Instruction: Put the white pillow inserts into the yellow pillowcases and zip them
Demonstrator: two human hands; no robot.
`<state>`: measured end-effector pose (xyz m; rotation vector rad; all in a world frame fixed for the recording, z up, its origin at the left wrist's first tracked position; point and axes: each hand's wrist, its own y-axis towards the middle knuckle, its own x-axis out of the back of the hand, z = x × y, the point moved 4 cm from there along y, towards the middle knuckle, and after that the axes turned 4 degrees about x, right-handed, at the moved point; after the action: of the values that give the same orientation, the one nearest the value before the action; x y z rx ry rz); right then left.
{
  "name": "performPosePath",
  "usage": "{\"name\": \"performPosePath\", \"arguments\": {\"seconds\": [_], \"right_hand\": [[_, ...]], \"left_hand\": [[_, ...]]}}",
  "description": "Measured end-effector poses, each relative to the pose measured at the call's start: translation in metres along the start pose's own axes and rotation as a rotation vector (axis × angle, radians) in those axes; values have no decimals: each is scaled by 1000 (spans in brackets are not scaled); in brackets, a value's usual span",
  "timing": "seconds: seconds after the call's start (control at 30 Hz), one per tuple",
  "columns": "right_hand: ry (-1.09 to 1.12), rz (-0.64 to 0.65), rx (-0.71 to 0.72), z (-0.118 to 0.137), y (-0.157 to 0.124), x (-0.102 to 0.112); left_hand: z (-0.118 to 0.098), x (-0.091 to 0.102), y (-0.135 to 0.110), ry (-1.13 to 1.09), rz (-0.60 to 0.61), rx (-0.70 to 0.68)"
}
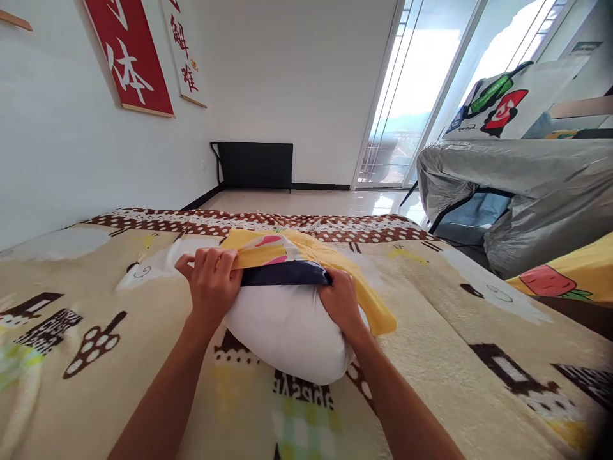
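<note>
Two pale walls [306,76] meet in the corner ahead of you, beyond a wide beige blanket [431,294] with brown polka-dot bands along its far side and printed pictures across it. On your right, tall glass doors [424,70] let in bright light, and in front of them a silvery grey cover [531,160] drapes over something on dark legs. A white bag [539,96] with green and red printing sits on top of that cover. On the left wall hang a red scroll [127,54] with white characters and, next to it, a white scroll [185,57] with red ones. A black panel [256,166] stands at the far wall. Near the right edge lies a yellow cloth [594,268] with a red vegetable print.

Right in front of you, the white pillow [287,332] lies on the blanket, its near part bare and rounded. The yellow pillowcase [376,313] spreads over its far part, with the opening facing you. Your left hand [213,281] is clamped on the left end of that opening, fingers bent over the cloth. Your right hand [342,297] is clamped on the other end, its fingertips partly hidden. Smallest, a dark blue strip [282,273] runs along the opening, stretched from hand to hand
</note>
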<state>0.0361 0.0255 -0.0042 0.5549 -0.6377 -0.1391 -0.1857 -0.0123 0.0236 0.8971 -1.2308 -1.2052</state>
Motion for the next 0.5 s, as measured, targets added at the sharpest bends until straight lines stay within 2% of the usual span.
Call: {"name": "performPosePath", "arguments": {"seconds": [0.2, 0.4, 0.5], "right_hand": [[48, -190, -101, -31, 12, 17], [153, -347, -204, -62, 19, 33], [165, -436, -227, -75, 19, 39]], "left_hand": [[18, -26, -15, 78, 96, 102], [6, -33, -21, 31, 171, 135], [1, -40, -23, -109, 294, 221]]}}
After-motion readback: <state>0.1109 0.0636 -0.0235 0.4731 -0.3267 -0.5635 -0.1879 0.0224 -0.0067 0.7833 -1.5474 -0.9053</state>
